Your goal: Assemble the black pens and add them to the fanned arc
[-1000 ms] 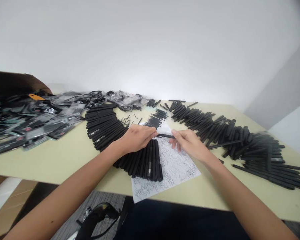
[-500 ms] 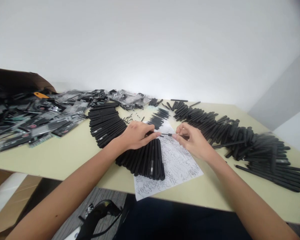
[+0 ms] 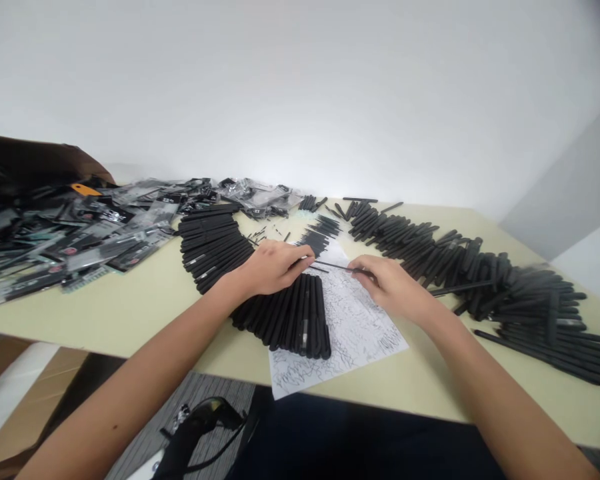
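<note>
Rod: one thin black rod (image 3: pixel 336 266), straight and nearly level, tilted slightly down toward the right; it looks far thinner than the pens around it.
Where: it is held just above the top of the paper (image 3: pixel 361 328), spanning the gap between the two hands, near the middle of the table (image 3: pixel 130 308).
Left hand: the left hand (image 3: pixel 273 268) lies palm down, fingers closed and pinching the rod's left end; the heel of the hand rests on a row of pens.
Right hand: the right hand (image 3: pixel 395 288) is curled over the paper, fingertips pinched on the rod's right end.
Counts: one rod in the hands, two hands, one sheet of paper; the pens and packets are too many to count.
Paper: white, covered in black scribbles, its near corner hanging over the table edge.
Pen row (image 3: pixel 290 319): black pens lying side by side in a curved band, running from under the left wrist back to the left; the band overlaps the paper's left edge.
Pen heap (image 3: pixel 480 272): a long, looser band of black pens to the right, well apart from the rod.
Thin sticks (image 3: pixel 321 235): a small fan of them just behind the hands.
Packets (image 3: pixel 85 235): a spread of clear, shiny packets at far left, beside a brown box (image 3: pixel 27 159).
</note>
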A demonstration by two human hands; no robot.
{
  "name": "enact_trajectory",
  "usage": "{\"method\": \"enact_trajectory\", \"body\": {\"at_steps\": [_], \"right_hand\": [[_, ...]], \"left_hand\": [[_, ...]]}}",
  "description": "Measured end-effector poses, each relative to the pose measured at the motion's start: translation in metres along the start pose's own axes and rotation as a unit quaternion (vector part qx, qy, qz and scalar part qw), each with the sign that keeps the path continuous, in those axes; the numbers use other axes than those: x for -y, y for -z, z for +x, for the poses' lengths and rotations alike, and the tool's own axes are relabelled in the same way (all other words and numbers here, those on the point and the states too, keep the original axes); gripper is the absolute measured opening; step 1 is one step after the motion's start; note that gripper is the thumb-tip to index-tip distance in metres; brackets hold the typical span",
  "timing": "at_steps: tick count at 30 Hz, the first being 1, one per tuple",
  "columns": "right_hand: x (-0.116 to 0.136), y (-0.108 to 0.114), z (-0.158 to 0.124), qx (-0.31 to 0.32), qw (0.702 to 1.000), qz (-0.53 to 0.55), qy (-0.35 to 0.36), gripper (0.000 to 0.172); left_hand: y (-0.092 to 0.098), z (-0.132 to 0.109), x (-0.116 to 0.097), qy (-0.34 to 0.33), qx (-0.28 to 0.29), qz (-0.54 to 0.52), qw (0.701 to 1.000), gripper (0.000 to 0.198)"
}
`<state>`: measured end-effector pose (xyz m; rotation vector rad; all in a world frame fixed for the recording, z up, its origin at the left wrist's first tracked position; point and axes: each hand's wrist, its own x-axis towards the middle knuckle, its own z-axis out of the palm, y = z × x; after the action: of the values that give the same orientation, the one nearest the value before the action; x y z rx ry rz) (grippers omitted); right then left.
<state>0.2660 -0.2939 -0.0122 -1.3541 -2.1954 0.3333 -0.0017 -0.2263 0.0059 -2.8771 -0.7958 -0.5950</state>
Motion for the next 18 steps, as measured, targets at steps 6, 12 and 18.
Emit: {"method": "enact_trajectory", "body": {"at_steps": [6,12,18], "right_hand": [[-0.004,0.005,-0.002,-0.001,0.997,-0.064,-0.047,0.021],[-0.011,0.008,-0.001,-0.017,0.997,-0.066,-0.042,0.024],[-0.011,0.006,-0.002,-0.009,0.995,-0.081,-0.059,0.026]], "left_hand": [[0.005,0.000,-0.001,0.026,-0.006,-0.042,0.999,0.030],[0.006,0.001,0.004,0.052,-0.029,-0.046,0.997,0.033],[0.003,0.001,0.010,0.134,-0.058,-0.043,0.988,0.026]]}}
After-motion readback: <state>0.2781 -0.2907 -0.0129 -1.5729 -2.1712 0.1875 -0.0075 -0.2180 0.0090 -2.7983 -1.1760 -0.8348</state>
